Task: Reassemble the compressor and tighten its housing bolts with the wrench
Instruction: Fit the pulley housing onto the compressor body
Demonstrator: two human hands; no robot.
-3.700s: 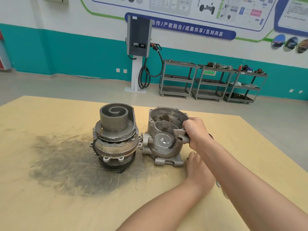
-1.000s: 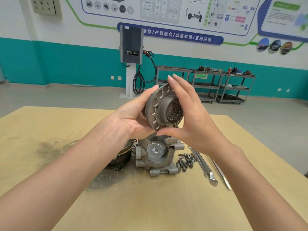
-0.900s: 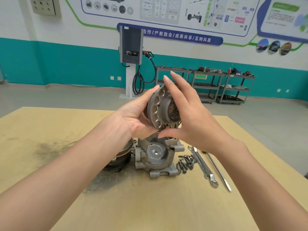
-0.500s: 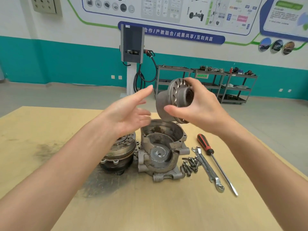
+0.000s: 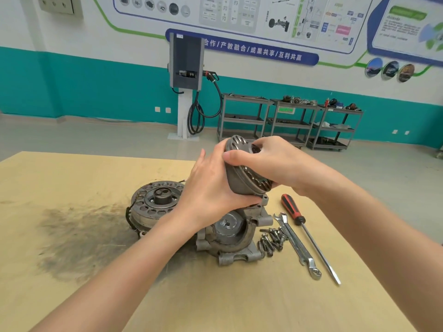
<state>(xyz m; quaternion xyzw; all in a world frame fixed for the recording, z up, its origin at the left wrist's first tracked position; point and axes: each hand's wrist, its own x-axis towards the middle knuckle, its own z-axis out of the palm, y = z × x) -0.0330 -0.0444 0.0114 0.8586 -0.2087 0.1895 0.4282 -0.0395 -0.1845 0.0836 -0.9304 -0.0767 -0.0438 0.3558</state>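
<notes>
The grey round scroll part (image 5: 242,178), its face ringed with holes, is held tilted above the open housing (image 5: 230,238), which stands near the table's middle. The motor section (image 5: 153,207) stands just left of it. Loose bolts (image 5: 271,240) and the wrench (image 5: 297,245) lie toward the right edge.

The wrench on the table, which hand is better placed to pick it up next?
Probably the right hand. The wrench lies on that side, right of the housing, between the bolts and the screwdriver. The left hand would have to cross over. Both now hold the round part.
</notes>
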